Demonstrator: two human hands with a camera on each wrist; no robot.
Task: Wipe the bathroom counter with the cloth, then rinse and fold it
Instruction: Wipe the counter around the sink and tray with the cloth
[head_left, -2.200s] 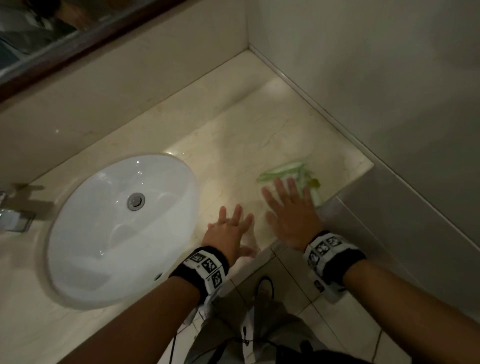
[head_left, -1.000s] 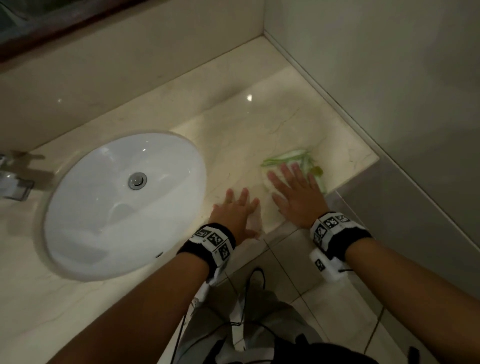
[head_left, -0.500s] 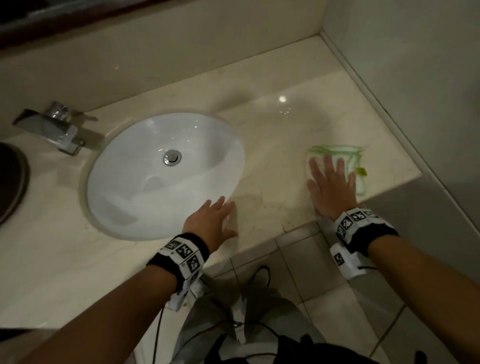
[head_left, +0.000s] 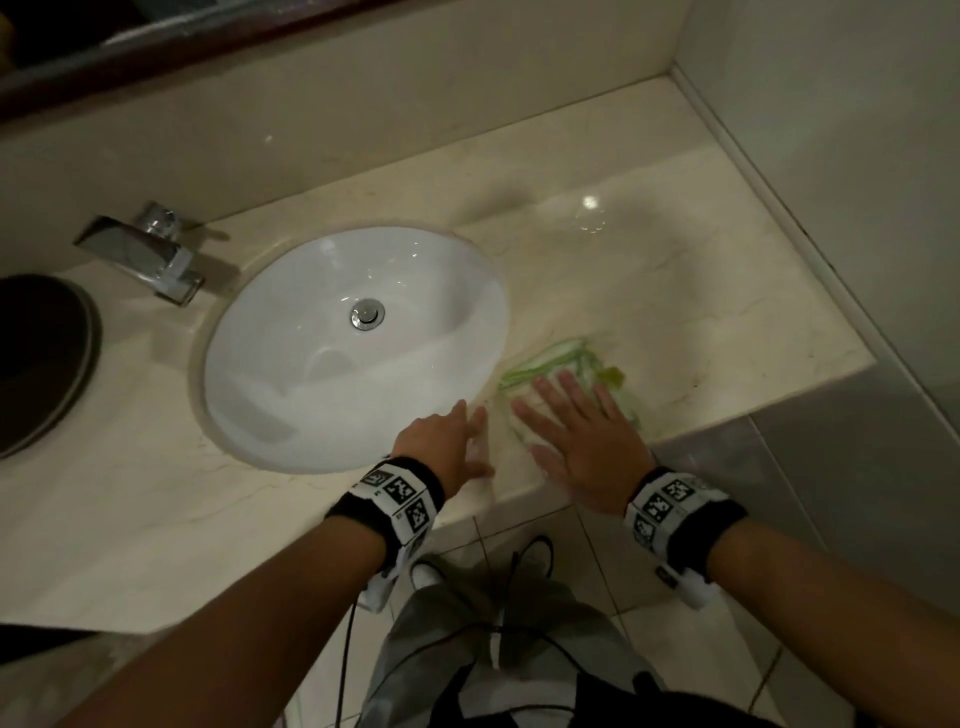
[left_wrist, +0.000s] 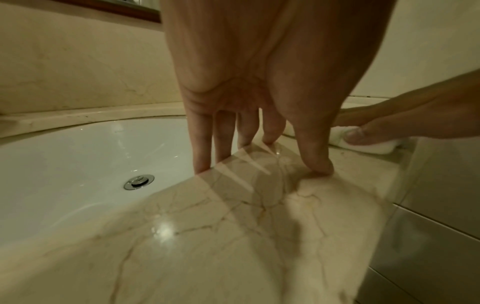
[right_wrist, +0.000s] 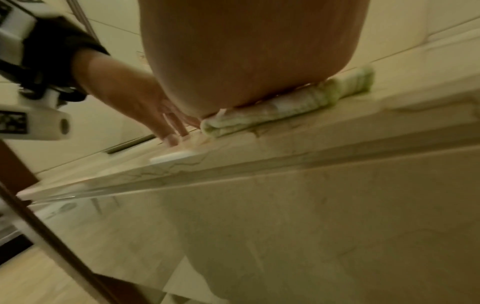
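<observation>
The right hand (head_left: 584, 441) lies flat, fingers straight, pressing the cloth (head_left: 571, 364) on the desk (head_left: 701, 291) — at 3 o'clock of the sink (head_left: 311, 389); the left hand (head_left: 441, 447) rests open beside it — holding nothing

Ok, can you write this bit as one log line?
step: wiping | right hand: flat on cloth | left hand: on counter by sink

Left hand (head_left: 441, 447) flat, fingers straight, right hand (head_left: 582, 441) pressing down (fingers spread)

One cloth (head_left: 574, 364), two hands, one basin (head_left: 291, 364).
</observation>
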